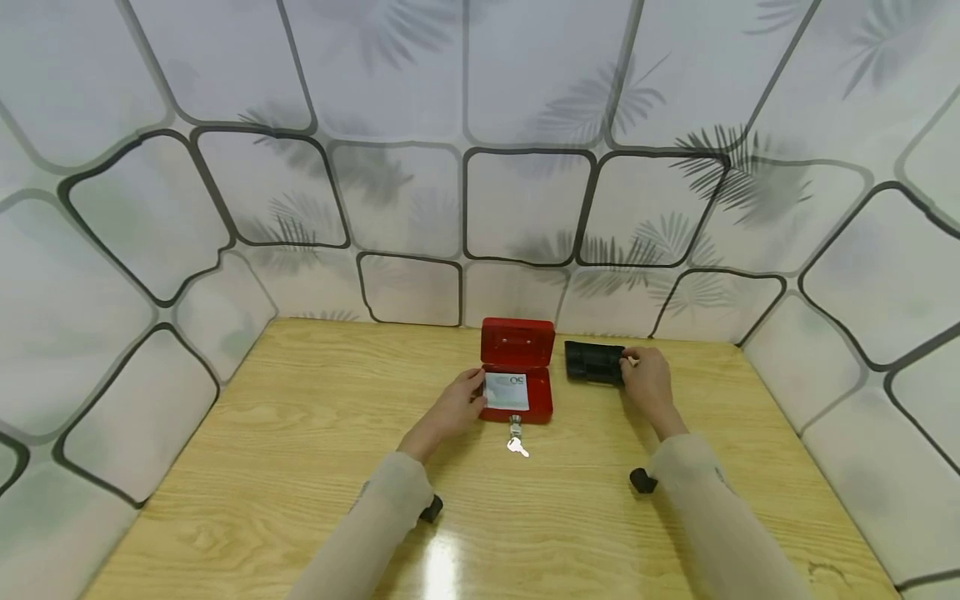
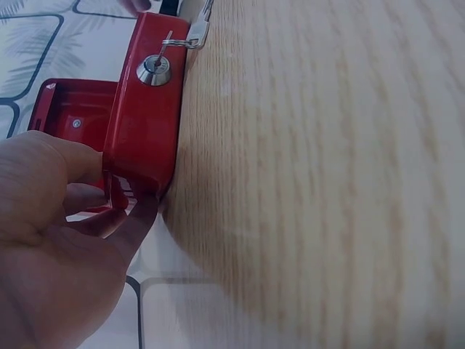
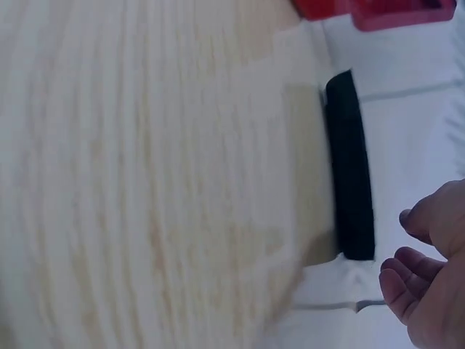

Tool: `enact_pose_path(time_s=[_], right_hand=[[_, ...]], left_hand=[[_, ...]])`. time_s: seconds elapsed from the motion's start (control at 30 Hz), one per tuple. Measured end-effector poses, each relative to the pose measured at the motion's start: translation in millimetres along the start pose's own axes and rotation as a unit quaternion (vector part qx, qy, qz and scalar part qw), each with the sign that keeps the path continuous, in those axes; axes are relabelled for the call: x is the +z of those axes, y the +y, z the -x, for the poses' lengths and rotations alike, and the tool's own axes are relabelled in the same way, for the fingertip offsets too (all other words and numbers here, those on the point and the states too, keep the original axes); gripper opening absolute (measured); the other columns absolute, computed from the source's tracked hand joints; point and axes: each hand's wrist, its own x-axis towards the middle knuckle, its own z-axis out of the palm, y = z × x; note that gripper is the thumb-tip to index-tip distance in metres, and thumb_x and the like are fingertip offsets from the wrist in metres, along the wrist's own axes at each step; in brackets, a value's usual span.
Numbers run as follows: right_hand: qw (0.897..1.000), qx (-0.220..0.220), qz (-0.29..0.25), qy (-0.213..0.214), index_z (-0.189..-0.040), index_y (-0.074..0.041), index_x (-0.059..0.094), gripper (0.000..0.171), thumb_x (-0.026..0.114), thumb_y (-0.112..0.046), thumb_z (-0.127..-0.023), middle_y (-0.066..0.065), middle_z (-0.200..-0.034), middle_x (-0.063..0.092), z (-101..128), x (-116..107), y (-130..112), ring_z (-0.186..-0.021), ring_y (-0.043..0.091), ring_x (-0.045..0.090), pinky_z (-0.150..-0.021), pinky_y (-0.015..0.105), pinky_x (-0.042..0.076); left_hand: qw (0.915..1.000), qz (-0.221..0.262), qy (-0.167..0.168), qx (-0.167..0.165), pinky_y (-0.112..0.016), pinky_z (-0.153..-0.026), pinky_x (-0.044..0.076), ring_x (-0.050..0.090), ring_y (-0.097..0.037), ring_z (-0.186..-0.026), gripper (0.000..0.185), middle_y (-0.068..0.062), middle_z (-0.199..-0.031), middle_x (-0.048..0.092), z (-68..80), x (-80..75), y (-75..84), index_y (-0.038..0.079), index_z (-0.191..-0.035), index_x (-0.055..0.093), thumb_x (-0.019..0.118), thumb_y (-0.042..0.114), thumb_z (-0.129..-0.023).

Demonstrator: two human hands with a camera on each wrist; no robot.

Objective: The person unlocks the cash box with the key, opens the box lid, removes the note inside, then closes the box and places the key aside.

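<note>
A red cash box (image 1: 517,371) stands open at the middle of the table, its lid upright and a white card (image 1: 507,390) lying inside. A key (image 1: 516,437) sits in the front lock (image 2: 154,70), with a second key hanging from it. My left hand (image 1: 459,404) holds the box's left wall, thumb and fingers pinching the near corner (image 2: 120,178). A black tray (image 1: 592,362) lies just right of the box. My right hand (image 1: 643,375) is at the tray's right end, fingers loosely curled and a little apart from the tray (image 3: 350,160).
The wooden table (image 1: 300,433) is closed in by patterned white walls (image 1: 225,208) on three sides. The box and tray sit near the back wall. Bare wood lies to the left, right and front.
</note>
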Motion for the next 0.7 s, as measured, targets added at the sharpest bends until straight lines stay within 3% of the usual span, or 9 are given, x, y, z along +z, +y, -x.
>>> enact_pose_path(time_s=[0.17, 0.4, 0.7], right_hand=[[0.999, -0.035, -0.02, 0.018, -0.118, 0.013, 0.069, 0.025, 0.062, -0.002, -0.1, 0.03, -0.107, 0.067, 7.2, -1.1, -19.2, -0.093, 0.041, 0.064, -0.078, 0.053, 0.054], [0.997, -0.066, -0.049, -0.001, -0.117, 0.011, 0.07, 0.024, 0.067, -0.005, -0.099, 0.022, -0.1, 0.07, 23.1, 9.2, -55.9, -0.087, 0.034, 0.065, -0.073, 0.044, 0.055], [0.993, -0.093, -0.068, -0.031, -0.114, 0.009, 0.072, 0.022, 0.072, -0.003, -0.095, 0.017, -0.097, 0.072, 36.6, 29.7, -93.7, -0.084, 0.028, 0.066, -0.072, 0.038, 0.056]], left_hand=[[1.0, 0.002, 0.002, -0.001, -0.047, -0.119, 0.035, 0.038, -0.036, -0.147, 0.056, -0.026, -0.162, 0.032, -0.3, 0.4, -0.9, -0.009, -0.156, 0.033, 0.055, 0.005, -0.106], [1.0, 0.007, 0.001, -0.005, -0.047, -0.118, 0.036, 0.038, -0.035, -0.147, 0.056, -0.025, -0.162, 0.032, -1.4, 0.8, -2.5, -0.008, -0.156, 0.033, 0.054, 0.006, -0.106], [0.9999, -0.004, 0.009, 0.014, -0.048, -0.119, 0.035, 0.039, -0.038, -0.145, 0.055, -0.028, -0.16, 0.034, 0.6, 0.3, -0.9, -0.012, -0.154, 0.034, 0.055, 0.004, -0.105]])
